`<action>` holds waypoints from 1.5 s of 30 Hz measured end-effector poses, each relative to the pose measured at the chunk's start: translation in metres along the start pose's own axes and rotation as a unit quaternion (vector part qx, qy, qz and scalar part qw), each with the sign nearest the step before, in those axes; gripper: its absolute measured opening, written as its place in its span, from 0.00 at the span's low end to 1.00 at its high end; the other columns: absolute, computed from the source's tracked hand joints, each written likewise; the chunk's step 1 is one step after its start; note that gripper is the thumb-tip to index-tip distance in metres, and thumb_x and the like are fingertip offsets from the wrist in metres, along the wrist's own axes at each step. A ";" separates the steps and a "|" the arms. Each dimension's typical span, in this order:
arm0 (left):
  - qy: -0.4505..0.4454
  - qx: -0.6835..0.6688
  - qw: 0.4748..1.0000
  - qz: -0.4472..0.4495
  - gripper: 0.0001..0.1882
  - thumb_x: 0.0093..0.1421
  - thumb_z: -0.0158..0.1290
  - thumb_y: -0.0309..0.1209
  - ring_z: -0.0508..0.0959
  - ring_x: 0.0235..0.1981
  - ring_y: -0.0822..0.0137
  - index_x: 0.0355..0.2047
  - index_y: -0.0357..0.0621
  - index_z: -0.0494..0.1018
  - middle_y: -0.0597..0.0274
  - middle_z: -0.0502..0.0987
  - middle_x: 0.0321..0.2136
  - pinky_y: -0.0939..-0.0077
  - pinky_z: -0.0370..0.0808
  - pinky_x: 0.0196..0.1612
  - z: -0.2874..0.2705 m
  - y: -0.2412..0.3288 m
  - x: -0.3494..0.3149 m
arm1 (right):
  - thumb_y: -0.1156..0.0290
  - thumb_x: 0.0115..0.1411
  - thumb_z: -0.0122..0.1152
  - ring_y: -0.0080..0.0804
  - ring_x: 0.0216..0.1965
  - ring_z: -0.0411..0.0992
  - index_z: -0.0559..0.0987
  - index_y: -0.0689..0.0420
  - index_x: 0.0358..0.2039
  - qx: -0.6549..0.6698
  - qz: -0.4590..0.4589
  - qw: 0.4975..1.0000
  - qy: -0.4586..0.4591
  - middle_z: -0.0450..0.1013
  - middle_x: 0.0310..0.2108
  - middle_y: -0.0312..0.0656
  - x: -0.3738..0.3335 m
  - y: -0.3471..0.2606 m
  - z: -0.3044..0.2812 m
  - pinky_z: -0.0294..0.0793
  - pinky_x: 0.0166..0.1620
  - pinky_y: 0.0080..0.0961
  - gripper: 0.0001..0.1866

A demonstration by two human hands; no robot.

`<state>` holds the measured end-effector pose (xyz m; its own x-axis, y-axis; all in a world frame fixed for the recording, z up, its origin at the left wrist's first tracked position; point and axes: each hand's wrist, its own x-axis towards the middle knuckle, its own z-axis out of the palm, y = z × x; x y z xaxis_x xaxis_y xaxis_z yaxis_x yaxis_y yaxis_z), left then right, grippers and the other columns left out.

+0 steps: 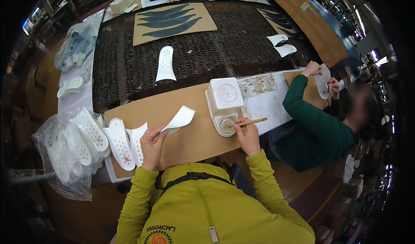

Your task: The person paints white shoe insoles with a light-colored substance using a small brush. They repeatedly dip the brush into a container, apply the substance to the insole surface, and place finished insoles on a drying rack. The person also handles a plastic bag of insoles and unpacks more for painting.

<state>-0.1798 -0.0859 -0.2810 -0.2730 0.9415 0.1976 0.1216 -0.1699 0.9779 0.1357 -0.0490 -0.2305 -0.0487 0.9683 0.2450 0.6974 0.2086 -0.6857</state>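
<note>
The left hand [151, 145] has its grip closed on a white insole piece [180, 118], lifted off the cardboard sheet [186, 140] on the table, so its face is free. The right hand [247, 133] pinches a wooden brush [250, 122], tip in the small glue dish [226, 124] before a white container [225, 95], probably to take up glue.

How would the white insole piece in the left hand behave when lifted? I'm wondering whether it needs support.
The white insole piece is pinched at one end by the left hand and juts out without drooping, so it is probably fairly stiff. It looks thin, so likely light. Its curved shape suggests it may rock if laid on the cardboard sheet.
</note>
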 end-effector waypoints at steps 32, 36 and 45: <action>-0.387 -0.102 0.879 -0.258 0.14 0.54 0.61 0.29 0.69 0.20 0.83 0.38 0.32 0.80 0.67 0.79 0.25 0.88 0.63 0.22 -0.016 0.111 0.059 | 0.74 0.57 0.64 0.22 0.36 0.73 0.78 0.63 0.34 0.270 -0.106 0.936 -0.197 0.76 0.30 0.38 0.061 -0.135 -0.001 0.71 0.42 0.19 0.07; -0.404 -0.112 0.872 -0.253 0.14 0.54 0.61 0.29 0.70 0.20 0.83 0.38 0.31 0.80 0.66 0.79 0.25 0.88 0.65 0.23 -0.017 0.119 0.057 | 0.74 0.57 0.64 0.23 0.36 0.73 0.78 0.64 0.34 0.244 -0.117 0.947 -0.175 0.76 0.30 0.39 0.070 -0.142 0.002 0.71 0.42 0.21 0.07; -0.418 -0.103 0.864 -0.260 0.14 0.55 0.60 0.29 0.71 0.21 0.82 0.39 0.31 0.79 0.66 0.80 0.25 0.88 0.66 0.24 -0.022 0.124 0.060 | 0.74 0.57 0.63 0.27 0.35 0.69 0.78 0.60 0.34 0.225 -0.236 0.932 -0.155 0.74 0.32 0.38 0.075 -0.148 0.000 0.68 0.42 0.23 0.05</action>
<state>-0.2022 -0.0572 -0.1462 0.5562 0.7724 -0.3066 -0.0050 0.3721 0.9282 0.0286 -0.0076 -0.1110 -0.5279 0.7323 0.4302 0.1778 0.5906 -0.7871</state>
